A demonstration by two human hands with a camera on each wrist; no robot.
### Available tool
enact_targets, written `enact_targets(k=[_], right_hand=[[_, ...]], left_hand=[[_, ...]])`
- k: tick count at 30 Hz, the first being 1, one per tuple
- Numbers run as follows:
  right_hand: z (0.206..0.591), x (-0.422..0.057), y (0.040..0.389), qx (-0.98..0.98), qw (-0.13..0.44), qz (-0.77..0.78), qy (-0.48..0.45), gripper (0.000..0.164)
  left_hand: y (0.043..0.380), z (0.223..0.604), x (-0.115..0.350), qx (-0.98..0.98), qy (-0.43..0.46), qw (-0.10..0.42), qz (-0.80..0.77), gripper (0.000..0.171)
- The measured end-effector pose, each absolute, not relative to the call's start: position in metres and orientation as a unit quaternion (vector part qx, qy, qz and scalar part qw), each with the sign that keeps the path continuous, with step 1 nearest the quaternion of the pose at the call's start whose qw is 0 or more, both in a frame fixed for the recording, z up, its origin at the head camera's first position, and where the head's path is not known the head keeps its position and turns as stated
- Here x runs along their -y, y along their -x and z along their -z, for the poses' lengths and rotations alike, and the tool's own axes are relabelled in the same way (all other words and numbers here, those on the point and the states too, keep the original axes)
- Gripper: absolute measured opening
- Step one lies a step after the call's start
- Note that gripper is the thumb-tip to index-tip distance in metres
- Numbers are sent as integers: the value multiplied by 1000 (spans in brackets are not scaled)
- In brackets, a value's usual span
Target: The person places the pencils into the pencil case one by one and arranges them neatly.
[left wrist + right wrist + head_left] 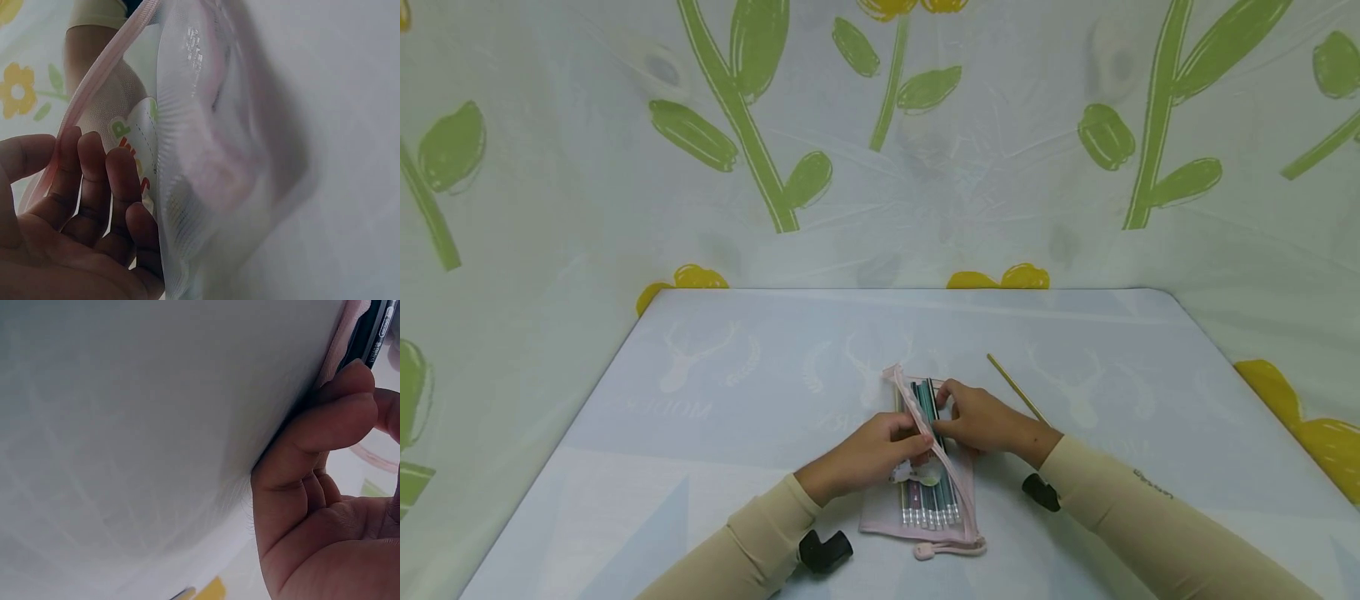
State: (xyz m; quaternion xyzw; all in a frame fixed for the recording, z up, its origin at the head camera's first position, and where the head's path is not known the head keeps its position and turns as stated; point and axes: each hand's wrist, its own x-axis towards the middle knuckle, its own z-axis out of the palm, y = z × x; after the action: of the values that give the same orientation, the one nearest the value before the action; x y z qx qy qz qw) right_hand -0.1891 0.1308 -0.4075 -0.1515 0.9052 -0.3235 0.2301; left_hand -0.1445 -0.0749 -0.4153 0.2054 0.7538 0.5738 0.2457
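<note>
A pink-edged mesh pencil pouch lies on the table, its zipper side lifted. Inside are several pencils in dark and teal tones, silver ferrules towards me. My left hand pinches the pink zipper edge between thumb and fingers, holding it up. On the far side, my right hand has curled fingers at the pouch's right edge, the thumb close to the pencils. In the right wrist view its fingertips meet the pink edge beside a black pencil. A white patch with colored letters is on the mesh.
A single yellow pencil lies on the table beyond my right wrist. The pink zipper pull hangs off the pouch's near end. Behind the pale printed table hangs a cloth with green leaves and yellow flowers.
</note>
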Motion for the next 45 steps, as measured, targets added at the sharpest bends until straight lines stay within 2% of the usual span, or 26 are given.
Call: enact_targets(k=[13,25,45], right_hand=[[412,-134,190,-911,211,301,185,16],[414,-134,192,-912,221,277,208,18],[407,-145,187,-884,236,336,222,17]], left_hand=[[147,418,72,-749,-201,245,-582,28],[148,420,71,-750,-192,248,-582,28],[145,418,73,-749,-191,254,-582,26]])
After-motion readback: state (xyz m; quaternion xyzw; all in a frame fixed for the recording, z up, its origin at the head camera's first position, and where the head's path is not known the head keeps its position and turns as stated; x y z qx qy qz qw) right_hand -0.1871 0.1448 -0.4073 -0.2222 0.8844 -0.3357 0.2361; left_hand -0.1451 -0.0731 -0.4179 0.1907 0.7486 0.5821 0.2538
